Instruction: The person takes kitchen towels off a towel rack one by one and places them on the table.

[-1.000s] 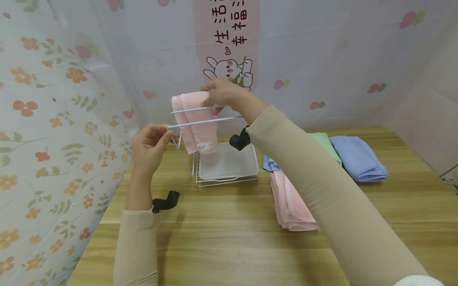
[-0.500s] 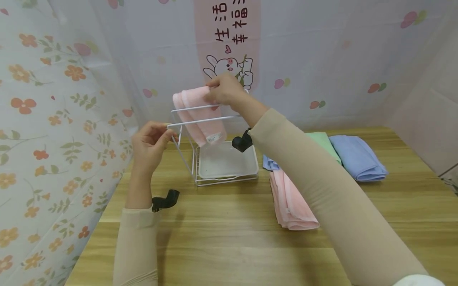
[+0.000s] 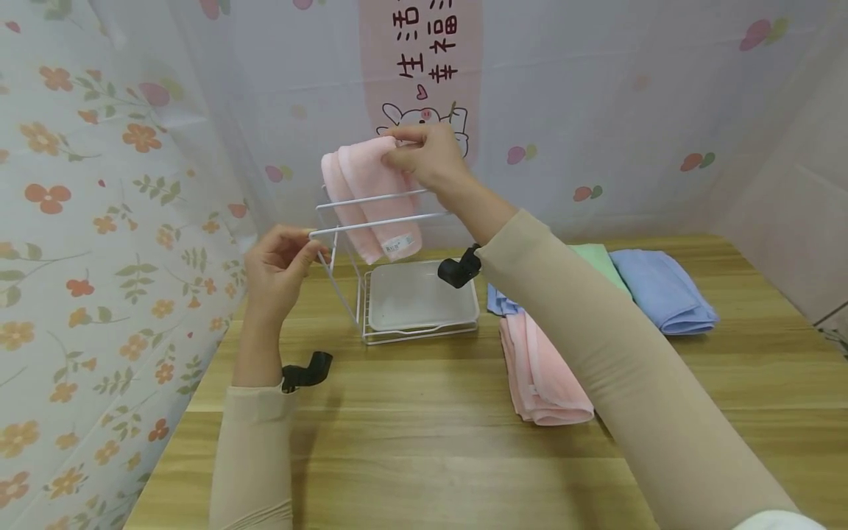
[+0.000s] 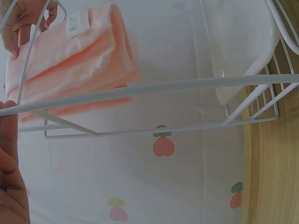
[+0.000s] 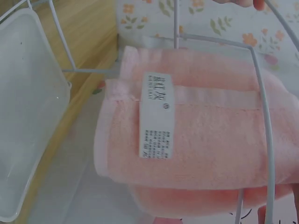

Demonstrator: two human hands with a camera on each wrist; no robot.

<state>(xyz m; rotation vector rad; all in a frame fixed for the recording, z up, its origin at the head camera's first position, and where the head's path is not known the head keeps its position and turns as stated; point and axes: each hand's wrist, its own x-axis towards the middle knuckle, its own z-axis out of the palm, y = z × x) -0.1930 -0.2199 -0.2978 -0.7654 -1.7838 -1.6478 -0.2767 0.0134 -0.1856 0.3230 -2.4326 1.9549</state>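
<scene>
A folded pink towel (image 3: pixel 367 169) with a white printed label (image 5: pixel 156 116) hangs behind the top bars of a white wire rack (image 3: pixel 377 224). My right hand (image 3: pixel 433 158) pinches the towel's upper right end between thumb and fingers, above the rack. At the rack's upper left front corner, my left hand (image 3: pixel 274 269) holds the wire between thumb and fingers. Below the towel, a shallow white tray (image 3: pixel 424 294) sits in the base of the rack. In the left wrist view the towel (image 4: pixel 84 60) drapes beyond the rack's side wires.
To the rack's right, a folded pink towel (image 3: pixel 546 383) lies on the wooden table (image 3: pixel 397 434). A green cloth (image 3: pixel 599 266) and a folded blue one (image 3: pixel 662 291) lie farther back, partly behind my right sleeve. Printed curtains stand at the left (image 3: pixel 99 294) and back.
My right hand has moved up and slightly right, raising the towel so its lower end sits higher above the tray. The left hand stays on the rack corner.
</scene>
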